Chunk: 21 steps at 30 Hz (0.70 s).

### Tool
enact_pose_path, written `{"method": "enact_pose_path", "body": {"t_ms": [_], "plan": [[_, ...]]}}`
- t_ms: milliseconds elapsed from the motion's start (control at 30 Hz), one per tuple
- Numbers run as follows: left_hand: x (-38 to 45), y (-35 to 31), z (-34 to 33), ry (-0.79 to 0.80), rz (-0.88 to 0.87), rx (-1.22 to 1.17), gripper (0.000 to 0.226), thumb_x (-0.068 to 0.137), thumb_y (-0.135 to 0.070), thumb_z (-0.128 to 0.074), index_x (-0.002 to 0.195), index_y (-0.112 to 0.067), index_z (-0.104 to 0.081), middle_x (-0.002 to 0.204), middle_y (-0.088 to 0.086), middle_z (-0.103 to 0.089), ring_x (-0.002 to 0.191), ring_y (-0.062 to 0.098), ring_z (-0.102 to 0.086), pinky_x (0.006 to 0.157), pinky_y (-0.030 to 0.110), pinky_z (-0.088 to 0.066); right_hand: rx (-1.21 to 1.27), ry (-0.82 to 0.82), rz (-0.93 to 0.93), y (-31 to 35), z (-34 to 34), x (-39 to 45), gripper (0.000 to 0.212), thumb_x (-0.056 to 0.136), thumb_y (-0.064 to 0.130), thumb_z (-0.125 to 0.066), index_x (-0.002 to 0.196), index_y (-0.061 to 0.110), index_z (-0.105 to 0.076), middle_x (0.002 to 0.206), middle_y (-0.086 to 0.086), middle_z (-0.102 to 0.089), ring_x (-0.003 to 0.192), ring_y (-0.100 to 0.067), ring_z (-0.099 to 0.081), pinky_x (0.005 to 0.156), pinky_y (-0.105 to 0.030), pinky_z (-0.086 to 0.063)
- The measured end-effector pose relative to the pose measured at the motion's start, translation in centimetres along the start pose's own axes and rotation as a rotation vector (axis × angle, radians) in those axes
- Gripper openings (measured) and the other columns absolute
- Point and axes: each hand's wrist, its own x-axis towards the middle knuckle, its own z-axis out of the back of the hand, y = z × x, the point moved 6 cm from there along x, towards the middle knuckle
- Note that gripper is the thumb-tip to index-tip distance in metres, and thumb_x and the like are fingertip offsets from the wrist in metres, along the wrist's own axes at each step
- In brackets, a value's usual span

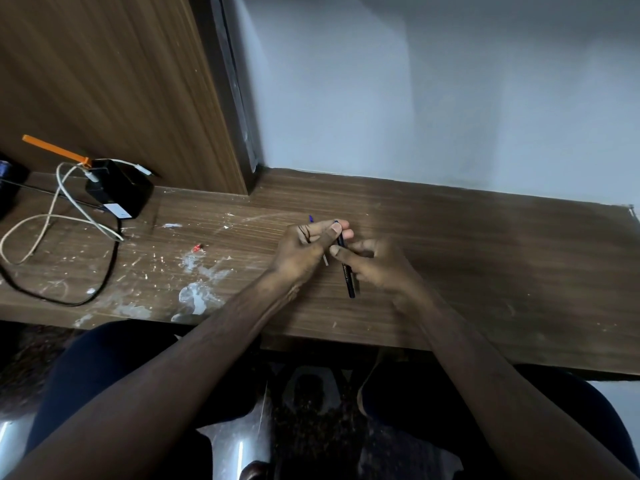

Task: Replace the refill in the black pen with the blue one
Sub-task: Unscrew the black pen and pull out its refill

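Over the middle of the wooden desk [450,244], both hands meet on a black pen [347,275]. It runs from my left fingertips down toward me, its lower end free. My right hand [374,265] pinches the pen's barrel. My left hand [308,244] grips the pen's upper end between thumb and fingers. A thin blue refill [311,218] pokes out behind the left hand, and a pale thin end [325,260] shows under that hand's thumb. Fingers hide how the refill and the pen join.
A black charger box [121,190] with white and black cables [69,216] and an orange strip [55,148] lies at the desk's left. White paint stains [197,292] and a small red bit [196,249] mark the surface. A wall stands behind; my knees are below the front edge.
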Motion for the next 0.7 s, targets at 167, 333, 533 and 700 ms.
{"method": "enact_pose_path", "body": {"t_ms": [167,333,533,700], "plan": [[0.6,0.4,1.0,-0.024,0.020,-0.001,0.024,0.107,-0.011,-0.062,0.124,0.002,-0.074,0.094,-0.008,-0.085,0.085,0.019,-0.074,0.069,0.019,-0.063,-0.057,0.052,0.020,0.3,-0.4,-0.6,0.018,0.098,0.030,-0.073,0.082,0.036,-0.080,0.108,-0.006,-0.083,0.111,-0.027,-0.076,0.108,-0.055,-0.055],[1.0,0.6,1.3,-0.028,0.027,-0.006,0.027,0.106,-0.012,-0.063,0.126,0.003,-0.074,0.096,-0.006,-0.085,0.082,0.000,-0.079,0.071,0.013,-0.059,0.021,-0.006,-0.045,0.0,-0.2,-0.3,0.027,0.084,0.042,-0.088,0.102,0.026,-0.076,0.101,0.007,-0.078,0.098,-0.014,-0.075,0.091,-0.042,-0.062],[1.2,0.9,1.4,-0.020,0.037,0.001,0.024,0.106,-0.014,-0.064,0.124,-0.002,-0.075,0.089,-0.009,-0.085,0.083,0.000,-0.080,0.065,0.015,-0.061,0.021,0.001,-0.011,0.3,-0.8,-0.5,0.018,0.097,0.034,-0.074,0.106,0.021,-0.084,0.098,0.005,-0.082,0.094,-0.010,-0.072,0.086,-0.032,-0.052],[1.1,0.7,1.3,-0.029,0.036,-0.037,0.027,0.106,-0.011,-0.064,0.127,0.004,-0.073,0.095,-0.003,-0.086,0.079,-0.001,-0.079,0.068,0.013,-0.059,0.129,0.011,-0.049,0.1,-1.0,-0.4,0.018,0.090,0.038,-0.084,0.101,0.027,-0.074,0.095,0.001,-0.079,0.087,-0.011,-0.073,0.084,-0.037,-0.058]]}}
